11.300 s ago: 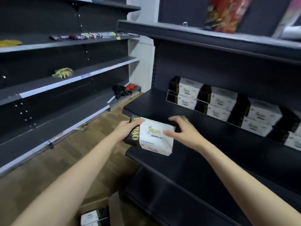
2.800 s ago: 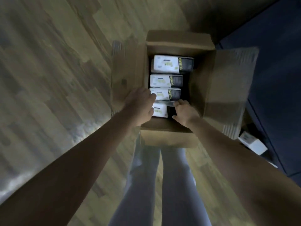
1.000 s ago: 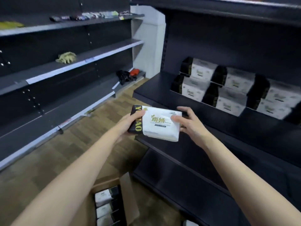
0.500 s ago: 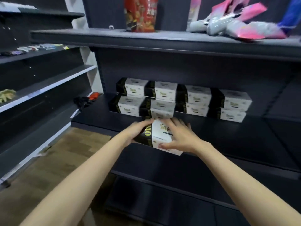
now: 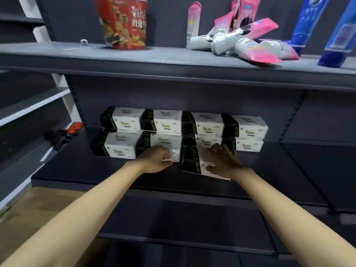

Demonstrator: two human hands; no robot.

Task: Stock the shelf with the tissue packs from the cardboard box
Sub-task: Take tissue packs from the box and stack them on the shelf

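Observation:
Two rows of black-and-white tissue packs [image 5: 123, 122] are stacked two high at the back of the dark shelf [image 5: 86, 170]. One more tissue pack [image 5: 192, 160] lies in front of the stack, black end to the left. My right hand [image 5: 221, 160] presses on its top with spread fingers, thumb at the front face. My left hand [image 5: 156, 158] is just left of that pack with curled fingers, in front of the lower row, holding nothing that I can see. I do not see the cardboard box.
The shelf above carries a red instant-noodle cup [image 5: 123, 22], a heap of pink and white tubes [image 5: 240, 41] and blue tubes [image 5: 308, 22]. A black and red item [image 5: 61, 133] lies on the neighbouring left shelf. Wooden floor [image 5: 38, 209] shows at lower left.
The pack has gone from both hands onto the shelf in front of the stack. My left hand has let go of its black end; my right hand now lies flat on top.

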